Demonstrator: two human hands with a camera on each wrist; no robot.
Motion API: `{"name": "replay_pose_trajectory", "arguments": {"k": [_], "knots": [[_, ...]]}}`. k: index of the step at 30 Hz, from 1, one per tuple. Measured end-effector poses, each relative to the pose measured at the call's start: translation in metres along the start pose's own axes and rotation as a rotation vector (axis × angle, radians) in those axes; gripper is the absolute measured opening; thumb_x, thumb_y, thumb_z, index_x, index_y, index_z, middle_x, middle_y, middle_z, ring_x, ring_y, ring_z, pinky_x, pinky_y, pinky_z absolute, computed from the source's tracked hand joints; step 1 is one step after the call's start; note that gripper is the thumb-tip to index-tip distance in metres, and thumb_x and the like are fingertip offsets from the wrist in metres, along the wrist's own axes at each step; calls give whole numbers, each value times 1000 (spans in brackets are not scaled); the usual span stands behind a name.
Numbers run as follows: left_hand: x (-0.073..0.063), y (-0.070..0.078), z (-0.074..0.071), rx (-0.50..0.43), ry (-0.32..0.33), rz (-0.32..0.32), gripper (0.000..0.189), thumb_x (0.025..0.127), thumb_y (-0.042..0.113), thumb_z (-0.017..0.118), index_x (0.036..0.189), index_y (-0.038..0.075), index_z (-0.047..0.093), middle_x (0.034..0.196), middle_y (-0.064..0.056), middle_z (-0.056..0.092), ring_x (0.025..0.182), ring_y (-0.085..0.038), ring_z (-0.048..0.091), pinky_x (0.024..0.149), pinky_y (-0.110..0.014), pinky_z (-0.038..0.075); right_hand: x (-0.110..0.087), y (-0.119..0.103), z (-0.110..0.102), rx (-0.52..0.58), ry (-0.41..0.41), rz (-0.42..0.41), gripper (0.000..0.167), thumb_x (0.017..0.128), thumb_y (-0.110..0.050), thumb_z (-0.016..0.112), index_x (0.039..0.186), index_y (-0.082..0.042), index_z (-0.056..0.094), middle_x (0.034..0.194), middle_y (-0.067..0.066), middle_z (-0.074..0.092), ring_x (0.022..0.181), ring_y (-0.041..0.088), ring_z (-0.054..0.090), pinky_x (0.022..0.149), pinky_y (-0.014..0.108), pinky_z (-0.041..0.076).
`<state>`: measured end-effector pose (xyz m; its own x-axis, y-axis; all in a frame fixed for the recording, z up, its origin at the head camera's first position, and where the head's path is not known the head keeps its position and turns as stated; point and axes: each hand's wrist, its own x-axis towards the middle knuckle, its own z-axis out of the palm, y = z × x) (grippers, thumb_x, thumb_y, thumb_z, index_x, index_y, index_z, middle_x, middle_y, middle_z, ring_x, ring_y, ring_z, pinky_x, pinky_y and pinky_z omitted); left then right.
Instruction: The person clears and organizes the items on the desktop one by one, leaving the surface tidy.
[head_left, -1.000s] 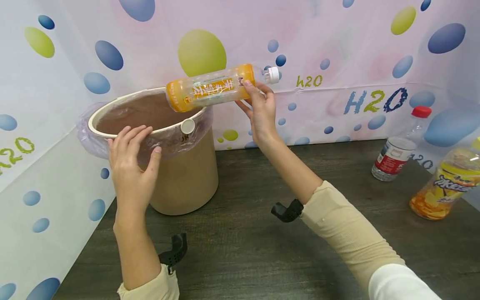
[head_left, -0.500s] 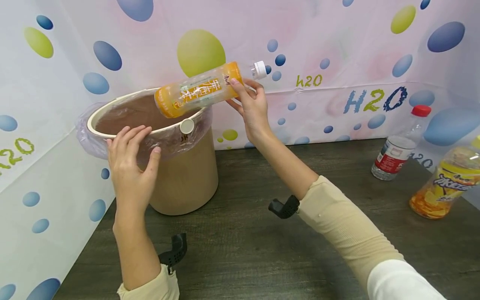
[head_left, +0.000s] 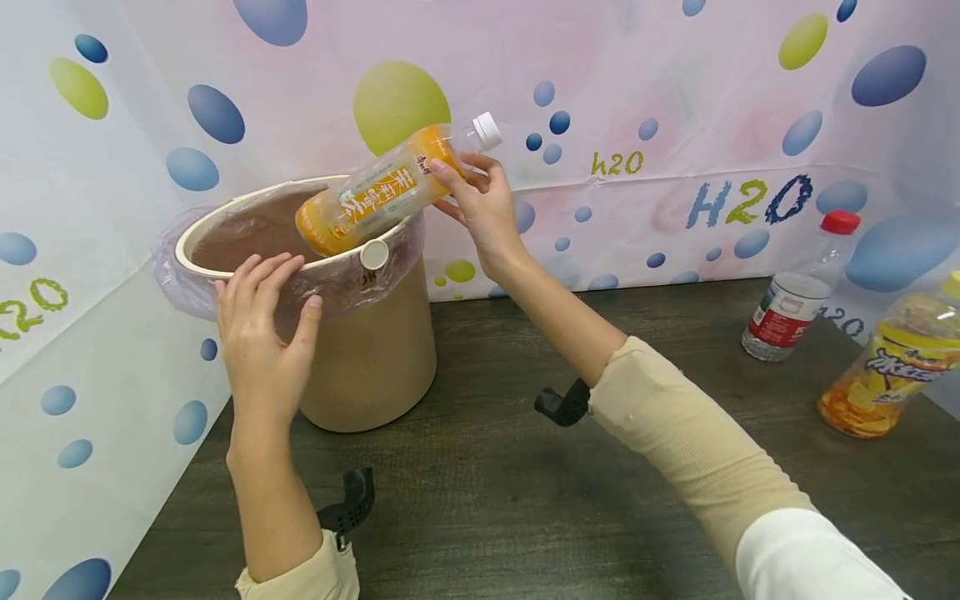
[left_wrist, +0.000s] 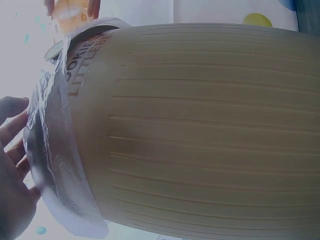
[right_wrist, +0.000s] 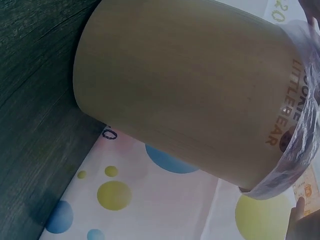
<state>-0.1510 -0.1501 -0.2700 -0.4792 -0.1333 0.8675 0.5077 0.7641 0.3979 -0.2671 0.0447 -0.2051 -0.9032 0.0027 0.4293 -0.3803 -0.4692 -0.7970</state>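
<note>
In the head view my right hand (head_left: pixel 483 208) grips a clear plastic bottle (head_left: pixel 378 192) near its neck, thumb on the near side. The bottle has an orange label and a white cap, and it tilts with its base low over the mouth of a beige trash can (head_left: pixel 367 350). A thin translucent bag (head_left: pixel 180 279) lines the can and folds over its cream rim. My left hand (head_left: pixel 262 333) rests its fairly straight fingertips at the near left of the rim, thumb spread against the bag. The left wrist view shows those fingers (left_wrist: pixel 15 132) beside the bag.
On the dark wooden table (head_left: pixel 480 483) at the right stand a red-capped clear bottle (head_left: pixel 787 308) and a yellow-labelled bottle (head_left: pixel 885 375) with some orange-coloured content at its base. A dotted backdrop (head_left: pixel 637 83) rises close behind the can and along the left.
My right hand has moved left with the bottle, which has tipped steeper, cap up and base down over the can's mouth. The left hand has stayed at the rim.
</note>
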Motion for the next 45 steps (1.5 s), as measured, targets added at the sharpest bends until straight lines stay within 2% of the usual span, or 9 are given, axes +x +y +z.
{"name": "replay_pose_trajectory", "arguments": {"k": [11,24,34,42,45], "knots": [[0,0,1,-1,-4,-1,35,82,5,63,116,0,60,122,-12,55,127,-23,34,109,-36,3,3,4,5,-72,-63,18,44,83,-10,65,119,-1,40,105,14,52,95,24,59,76,29,52],[1,0,3,-9,7,4,35,82,6,63,115,-2,60,121,-14,55,126,-25,35,109,-36,3,3,7,12,-209,-142,9,52,82,-11,66,125,1,40,109,11,52,97,20,56,78,25,50],[1,2,2,-11,5,5,35,81,4,63,115,-3,60,120,-14,55,126,-25,35,109,-36,3,2,5,14,-428,-195,69,55,80,-22,70,125,-5,43,114,4,53,104,12,52,84,20,43],[2,0,1,-13,11,3,34,81,5,63,114,-1,61,120,-13,56,125,-24,35,109,-36,3,6,3,19,-597,-264,64,61,78,-27,72,127,-5,43,113,4,57,102,9,54,82,19,44],[1,-2,-1,9,3,27,35,82,6,63,116,0,61,120,-13,56,126,-23,35,109,-37,3,5,4,22,-646,-276,52,62,78,-30,72,128,-5,45,112,5,59,99,9,55,80,19,45]]}}
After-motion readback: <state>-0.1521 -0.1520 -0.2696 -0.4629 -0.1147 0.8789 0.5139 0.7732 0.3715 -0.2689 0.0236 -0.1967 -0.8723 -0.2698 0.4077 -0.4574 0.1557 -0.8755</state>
